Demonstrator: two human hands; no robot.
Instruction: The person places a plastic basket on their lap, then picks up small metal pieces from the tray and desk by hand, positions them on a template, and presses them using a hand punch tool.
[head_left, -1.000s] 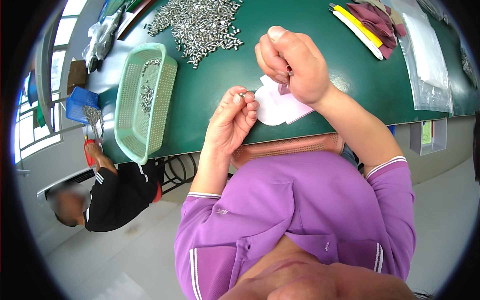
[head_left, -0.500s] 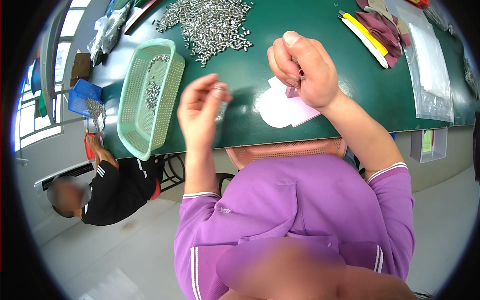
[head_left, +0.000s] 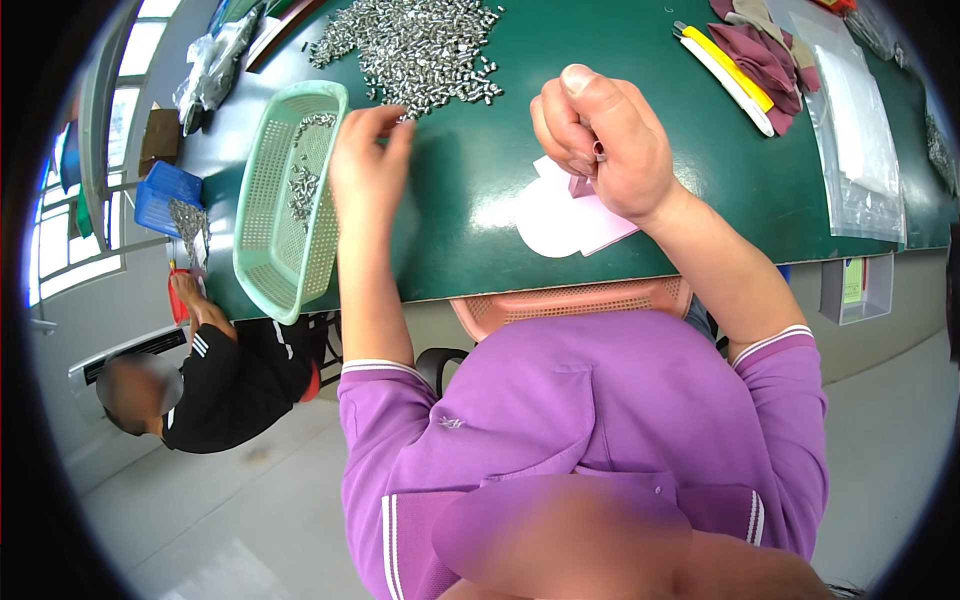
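Observation:
Beside the green basket [head_left: 325,225], my left hand [head_left: 368,165] has thumb and forefinger brought together at the near edge of a heap of small silver metal cylinders [head_left: 425,55]. A silver glint shows at those fingertips; its exact shape is too small to make out. Right of centre, my right hand [head_left: 615,145] is closed in a fist. The round open end of a small metal tube [head_left: 599,149] peeks out between its fingers; whatever else the fist encloses is hidden. Under that fist lie pale pink and white papers [head_left: 555,222].
A yellow-and-white cutter-like tool [head_left: 735,75] and mauve cloth [head_left: 755,65] lie far right, near clear plastic bags [head_left: 865,150]. A pink basket [head_left: 575,308] sits below the table edge. A co-worker [head_left: 240,385] sits at left near a blue bin [head_left: 168,198].
My left hand has moved left and away from me, from the open table to the near edge of the metal heap. The right fist has stayed nearly still.

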